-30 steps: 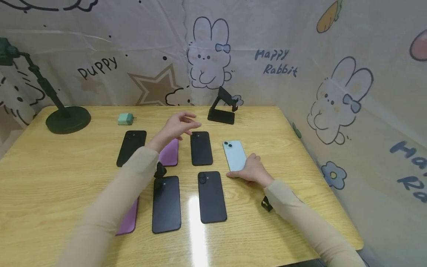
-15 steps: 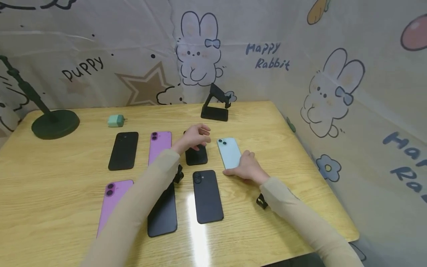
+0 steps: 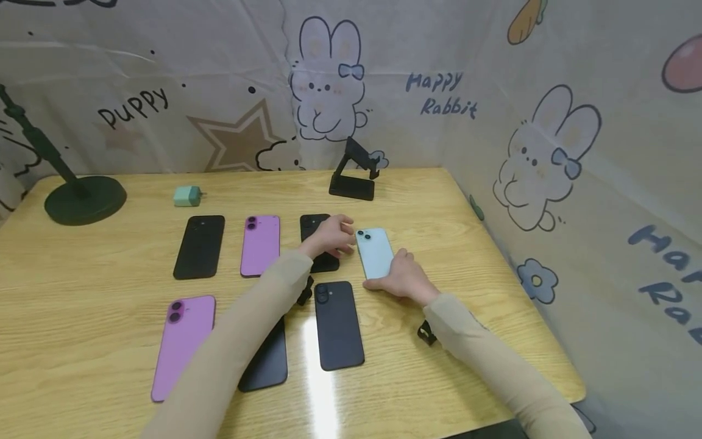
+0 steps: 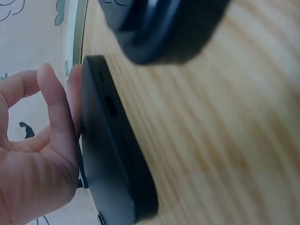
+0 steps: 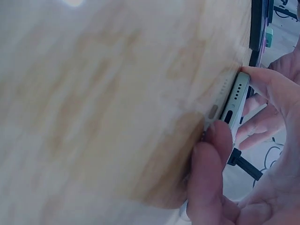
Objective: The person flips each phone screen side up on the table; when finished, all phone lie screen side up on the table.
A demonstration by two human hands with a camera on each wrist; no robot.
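A light blue phone (image 3: 375, 251) lies back up on the table, its two camera lenses at the far left corner. My right hand (image 3: 406, 277) grips its near end, thumb on the left edge and curled fingers (image 5: 206, 173) on the right edge. The left hand (image 3: 332, 235) hovers over a black phone (image 3: 327, 263) just to the left, covering part of that phone. Its loosely bent fingers hold nothing and reach close to the blue phone's left edge. In the left wrist view, the black phone's end (image 4: 112, 110) with its charging port faces the camera.
In the front row lie a dark phone (image 3: 340, 326), another dark phone (image 3: 269, 363) partly under my left sleeve, and a purple phone (image 3: 183, 341). Behind are a purple phone (image 3: 260, 244) and a black phone (image 3: 200, 247). A phone stand (image 3: 353, 183), green charger (image 3: 187, 196) and lamp (image 3: 85, 198) stand farther back.
My left hand has moved right and lower, from above the back purple phone to over the black phone, close to the blue one. The right hand keeps hold of the light blue phone.
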